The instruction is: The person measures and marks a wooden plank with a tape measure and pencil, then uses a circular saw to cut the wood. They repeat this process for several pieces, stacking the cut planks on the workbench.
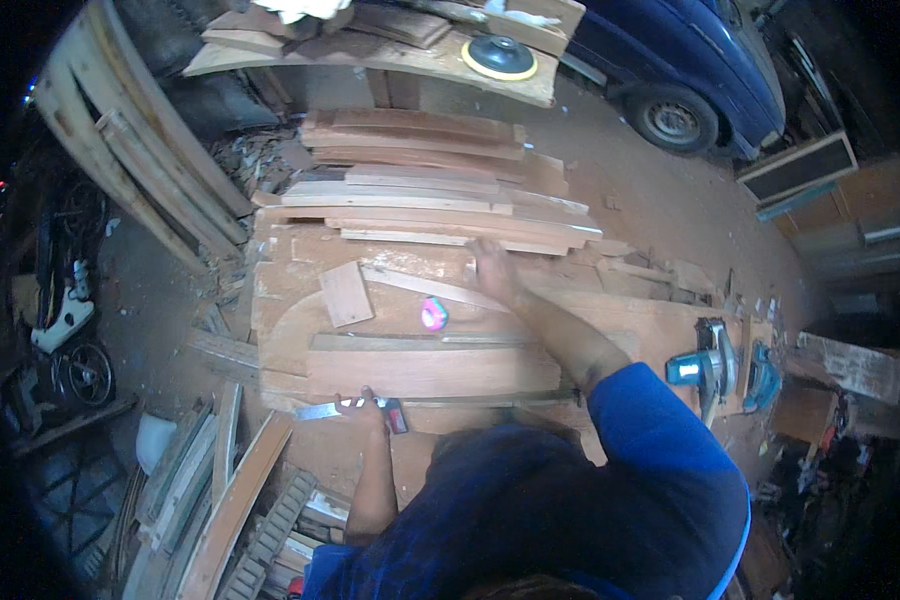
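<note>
My left hand [368, 405] grips a try square [320, 410] with a metal blade and dark handle, at the near edge of a wide plank [430, 370] on the dusty worktable [285, 290]. Farther forward, my right hand [492, 262] is closed on something pale I cannot make out, beside stacked wood strips [420, 205]. A long pale strip [410, 283] runs diagonally toward that hand. Between my hands lie a square board [346, 294] and a pink-and-blue tape measure [433, 313].
Power saws [705, 370] sit at the table's right end. A shelf [370, 60] holds a round pad [500, 56]. Around me are leaning planks [130, 150], offcuts [200, 470], a motorbike [70, 330], panels [860, 200] and a blue car [670, 50].
</note>
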Demonstrator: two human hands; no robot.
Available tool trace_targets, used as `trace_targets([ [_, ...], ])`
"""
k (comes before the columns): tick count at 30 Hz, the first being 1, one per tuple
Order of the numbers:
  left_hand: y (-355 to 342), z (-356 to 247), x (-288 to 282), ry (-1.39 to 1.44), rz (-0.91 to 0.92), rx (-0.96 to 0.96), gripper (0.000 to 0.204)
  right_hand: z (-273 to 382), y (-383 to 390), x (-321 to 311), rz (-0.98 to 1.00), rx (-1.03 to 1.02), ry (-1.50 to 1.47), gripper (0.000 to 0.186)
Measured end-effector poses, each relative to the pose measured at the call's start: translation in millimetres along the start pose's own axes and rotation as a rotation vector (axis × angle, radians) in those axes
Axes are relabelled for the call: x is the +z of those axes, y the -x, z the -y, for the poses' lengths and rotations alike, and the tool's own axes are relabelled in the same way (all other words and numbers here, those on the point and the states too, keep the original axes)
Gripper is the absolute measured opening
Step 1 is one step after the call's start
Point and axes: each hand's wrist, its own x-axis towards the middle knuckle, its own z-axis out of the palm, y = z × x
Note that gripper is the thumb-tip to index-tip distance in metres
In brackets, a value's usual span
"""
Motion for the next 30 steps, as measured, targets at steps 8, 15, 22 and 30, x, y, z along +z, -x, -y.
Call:
trace_targets([
  [8,-2,-11,-10,-0.006,0.007,-0.020,0.087,-150,-38,-82,0.262,0.200,0.179,0.082],
  [15,2,-24,-4,-0.177,0.032,-0.063,0.088,-134,-91,-72,0.309,0.243,-0.307,0.099],
  [22,38,-104,-8,-0.349,0.076,-0.093,0.085,-5,-79,-93,0.314,0.330,-0.066,0.086],
  [30,2,-39,-14,-0.682,-0.218,0.593,0.072,6,-61,-119,0.018,-0.201,-0.275,0.027],
])
